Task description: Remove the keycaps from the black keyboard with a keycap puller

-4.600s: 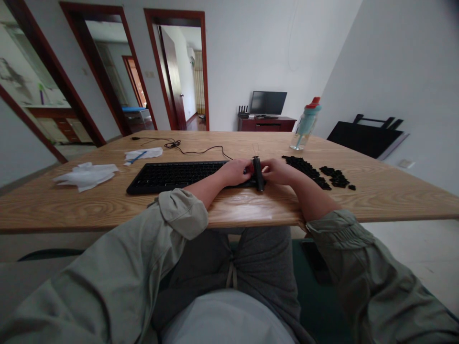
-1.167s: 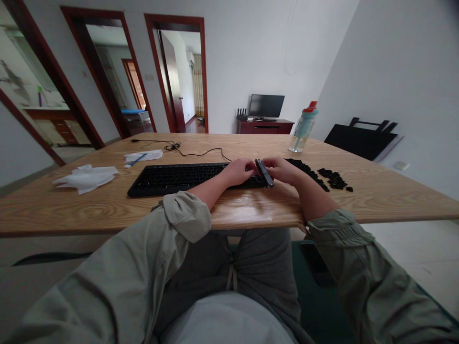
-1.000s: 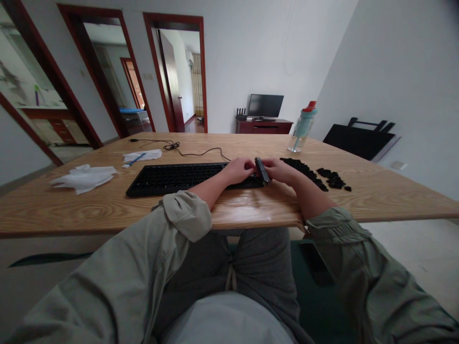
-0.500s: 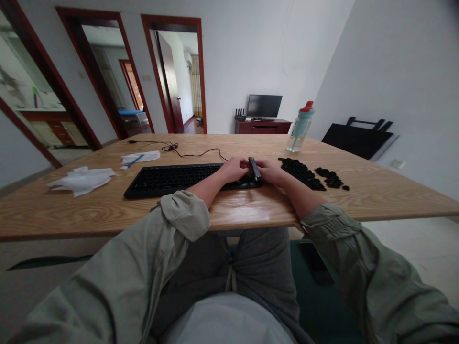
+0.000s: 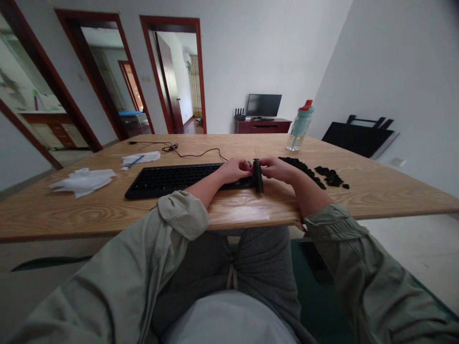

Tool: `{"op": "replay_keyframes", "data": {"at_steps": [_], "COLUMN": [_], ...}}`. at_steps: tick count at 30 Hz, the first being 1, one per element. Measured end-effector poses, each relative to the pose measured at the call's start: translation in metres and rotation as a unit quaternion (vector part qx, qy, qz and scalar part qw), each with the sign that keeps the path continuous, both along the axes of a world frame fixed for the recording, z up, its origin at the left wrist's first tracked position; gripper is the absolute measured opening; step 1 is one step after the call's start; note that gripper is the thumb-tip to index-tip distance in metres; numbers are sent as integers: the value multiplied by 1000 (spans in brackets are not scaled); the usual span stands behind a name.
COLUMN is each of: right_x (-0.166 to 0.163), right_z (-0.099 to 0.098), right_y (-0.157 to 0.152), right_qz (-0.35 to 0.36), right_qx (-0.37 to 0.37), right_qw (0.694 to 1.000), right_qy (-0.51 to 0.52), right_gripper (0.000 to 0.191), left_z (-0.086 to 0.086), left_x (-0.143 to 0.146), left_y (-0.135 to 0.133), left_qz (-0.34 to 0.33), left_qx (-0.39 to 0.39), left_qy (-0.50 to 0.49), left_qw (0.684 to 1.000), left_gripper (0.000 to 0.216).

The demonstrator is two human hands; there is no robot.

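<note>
The black keyboard (image 5: 175, 177) lies on the wooden table, its right end partly hidden by my hands. My right hand (image 5: 276, 169) grips a dark, narrow keycap puller (image 5: 257, 177) with thin wire prongs pointing away from me, above the keyboard's right end. My left hand (image 5: 234, 170) is closed just left of the puller, over the right part of the keyboard. Its fingertips are pinched together, and what they hold, if anything, is too small to make out. Beside my right hand lie loose black keycaps (image 5: 303, 168), partly covered by that hand.
A smaller cluster of keycaps (image 5: 332, 177) lies farther right. The bottle (image 5: 298, 129) stands at the back right. White tissues (image 5: 84, 180) and a blue-and-white stick (image 5: 133, 162) are at the left. The keyboard's cable (image 5: 190, 155) curls behind it. A phone (image 5: 315, 262) rests beside my thigh.
The puller has turned so that its handle points toward me and its wire prongs away. My right hand has shifted slightly right, and my left hand stays close beside the puller.
</note>
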State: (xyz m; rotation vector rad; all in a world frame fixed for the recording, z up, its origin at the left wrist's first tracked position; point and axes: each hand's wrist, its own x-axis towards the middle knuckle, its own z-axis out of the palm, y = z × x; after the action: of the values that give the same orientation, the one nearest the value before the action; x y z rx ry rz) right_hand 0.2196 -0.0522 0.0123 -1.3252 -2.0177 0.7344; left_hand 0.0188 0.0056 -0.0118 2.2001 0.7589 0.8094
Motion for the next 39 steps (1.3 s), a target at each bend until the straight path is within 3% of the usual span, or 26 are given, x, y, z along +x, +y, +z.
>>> {"op": "replay_keyframes", "data": {"at_steps": [3, 8, 16, 31, 39], "right_x": [-1, -6, -2, -22, -17], "right_z": [4, 4, -1, -20, -11], "right_y": [-7, -7, -1, 19, 8], "right_qz": [-6, -20, -41, -97, -63], "right_qx": [-38, -11, -41, 85, -42], "right_qw": [999, 999, 994, 988, 990], "right_qy": [13, 37, 90, 88, 115], "right_gripper": [30, 35, 47, 47, 46], "left_z": [1, 2, 9, -1, 1], "left_x": [0, 1, 4, 1, -1], "left_y": [-2, -6, -17, 6, 2], "left_qz": [-14, 14, 32, 17, 1], "left_qx": [-1, 34, 105, 37, 32], "left_qy": [12, 19, 37, -7, 15], "left_qw": [1000, 999, 993, 999, 999], "left_gripper": [18, 20, 18, 22, 22]}}
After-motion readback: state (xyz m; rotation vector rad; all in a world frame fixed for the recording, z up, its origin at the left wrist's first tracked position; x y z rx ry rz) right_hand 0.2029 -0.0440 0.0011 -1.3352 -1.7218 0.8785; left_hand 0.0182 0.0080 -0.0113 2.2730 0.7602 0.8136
